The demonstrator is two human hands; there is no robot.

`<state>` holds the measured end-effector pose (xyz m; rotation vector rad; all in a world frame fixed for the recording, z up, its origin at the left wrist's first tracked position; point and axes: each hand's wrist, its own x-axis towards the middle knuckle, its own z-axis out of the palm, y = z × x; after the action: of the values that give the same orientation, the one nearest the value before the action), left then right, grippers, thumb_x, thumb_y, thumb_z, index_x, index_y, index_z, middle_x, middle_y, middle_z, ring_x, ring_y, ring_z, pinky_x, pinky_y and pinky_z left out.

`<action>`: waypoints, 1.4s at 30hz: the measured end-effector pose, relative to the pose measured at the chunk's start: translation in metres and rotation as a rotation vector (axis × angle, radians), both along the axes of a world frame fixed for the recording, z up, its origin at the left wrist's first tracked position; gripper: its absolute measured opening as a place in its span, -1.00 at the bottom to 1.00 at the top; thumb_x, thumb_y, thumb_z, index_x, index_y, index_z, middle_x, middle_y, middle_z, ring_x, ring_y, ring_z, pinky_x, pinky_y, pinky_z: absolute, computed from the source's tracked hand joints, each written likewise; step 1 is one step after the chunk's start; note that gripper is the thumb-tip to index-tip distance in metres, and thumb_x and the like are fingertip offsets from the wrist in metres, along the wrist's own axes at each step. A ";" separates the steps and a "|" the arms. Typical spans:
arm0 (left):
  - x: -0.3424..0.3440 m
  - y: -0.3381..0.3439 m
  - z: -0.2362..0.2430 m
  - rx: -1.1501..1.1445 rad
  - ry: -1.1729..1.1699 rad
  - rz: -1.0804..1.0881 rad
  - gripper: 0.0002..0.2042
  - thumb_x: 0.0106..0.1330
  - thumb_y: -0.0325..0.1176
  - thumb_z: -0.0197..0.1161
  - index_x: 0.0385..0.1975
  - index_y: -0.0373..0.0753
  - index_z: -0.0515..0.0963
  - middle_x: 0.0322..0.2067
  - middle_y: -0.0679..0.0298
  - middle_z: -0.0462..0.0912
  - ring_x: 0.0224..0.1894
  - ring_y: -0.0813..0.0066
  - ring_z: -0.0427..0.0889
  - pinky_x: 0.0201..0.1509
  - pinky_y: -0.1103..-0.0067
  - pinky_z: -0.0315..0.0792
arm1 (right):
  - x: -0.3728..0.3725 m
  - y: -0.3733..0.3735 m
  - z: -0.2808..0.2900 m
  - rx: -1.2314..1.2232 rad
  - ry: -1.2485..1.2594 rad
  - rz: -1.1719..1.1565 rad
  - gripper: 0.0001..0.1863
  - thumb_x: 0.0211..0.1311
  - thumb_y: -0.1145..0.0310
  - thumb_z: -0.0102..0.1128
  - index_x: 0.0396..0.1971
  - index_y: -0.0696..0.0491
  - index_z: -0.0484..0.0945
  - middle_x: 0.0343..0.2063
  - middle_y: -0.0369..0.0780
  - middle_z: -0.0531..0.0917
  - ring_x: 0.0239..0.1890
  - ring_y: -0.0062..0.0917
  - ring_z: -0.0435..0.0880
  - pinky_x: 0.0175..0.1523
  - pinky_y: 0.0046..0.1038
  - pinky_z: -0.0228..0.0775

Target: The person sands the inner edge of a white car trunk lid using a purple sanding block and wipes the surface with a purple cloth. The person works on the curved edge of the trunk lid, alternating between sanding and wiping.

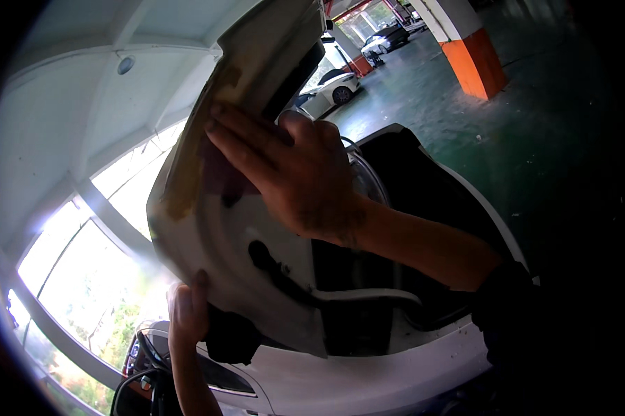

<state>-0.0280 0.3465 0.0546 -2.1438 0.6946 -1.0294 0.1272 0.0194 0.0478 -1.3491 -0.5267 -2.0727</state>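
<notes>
A raised white car trunk lid tilts up in front of me, its inner side showing. Yellowish-brown filler patches run along its left edge. My right hand reaches in from the right. Two of its fingers stretch flat on the lid near the upper patch, and the others are curled. Beneath that hand lies a dark reddish sheet, seemingly sandpaper, partly hidden and pressed to the panel. Lower down, my left hand grips the lid's lower left edge, its thumb on the inner face.
Behind the lid gapes the dark trunk opening, with the white car body below. Black hoses or cables hang at lower left. An orange-and-white pillar and a parked white car stand farther off on the green floor.
</notes>
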 end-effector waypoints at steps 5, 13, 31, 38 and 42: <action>0.002 -0.007 0.002 -0.004 0.034 -0.069 -0.47 0.33 -0.65 0.19 0.34 -0.44 0.43 -0.40 0.13 0.40 -0.36 0.14 0.43 -0.26 0.30 0.36 | -0.002 -0.024 0.005 0.062 0.083 -0.114 -0.39 0.17 0.40 0.27 0.30 -0.08 0.57 0.35 -0.37 0.57 -0.14 -0.43 0.47 -0.13 -0.37 0.32; 0.002 -0.002 0.000 -0.056 0.034 -0.082 -0.49 0.34 -0.66 0.23 0.33 -0.38 0.47 -0.42 0.16 0.40 -0.36 0.17 0.43 -0.25 0.31 0.35 | -0.006 -0.029 0.003 0.001 0.109 -0.120 -0.37 0.17 0.34 0.31 0.32 -0.07 0.54 0.37 -0.36 0.56 -0.13 -0.43 0.45 -0.13 -0.39 0.30; 0.007 -0.019 0.002 -0.051 -0.028 -0.164 -0.69 0.44 -0.61 0.17 0.14 -0.38 0.61 -0.51 0.18 0.45 -0.48 0.23 0.45 -0.41 0.30 0.29 | -0.009 -0.021 0.002 0.006 0.120 -0.059 -0.27 0.15 0.44 0.32 0.41 -0.06 0.46 0.40 -0.30 0.52 -0.09 -0.34 0.49 -0.12 -0.31 0.32; 0.002 -0.014 0.007 -0.155 0.205 0.009 -0.47 0.35 -0.63 0.21 0.36 -0.37 0.45 -0.45 0.22 0.31 -0.37 0.23 0.39 -0.21 0.33 0.31 | -0.019 -0.013 -0.009 -0.118 0.188 -0.001 -0.21 0.11 0.46 0.35 0.44 -0.06 0.42 0.44 -0.30 0.49 -0.10 -0.35 0.48 -0.11 -0.30 0.31; 0.006 -0.014 0.001 -0.210 0.189 -0.103 -0.49 0.37 -0.63 0.19 0.35 -0.35 0.46 -0.48 0.21 0.29 -0.40 0.24 0.37 -0.28 0.31 0.28 | -0.011 -0.010 -0.003 -0.033 0.151 -0.101 -0.20 0.08 0.50 0.31 0.43 -0.07 0.43 0.44 -0.34 0.49 -0.10 -0.38 0.44 -0.05 -0.32 0.24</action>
<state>-0.0225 0.3327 0.0553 -2.4323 0.8244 -0.9987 0.1160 0.0098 0.0447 -1.5663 -0.4378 -2.0283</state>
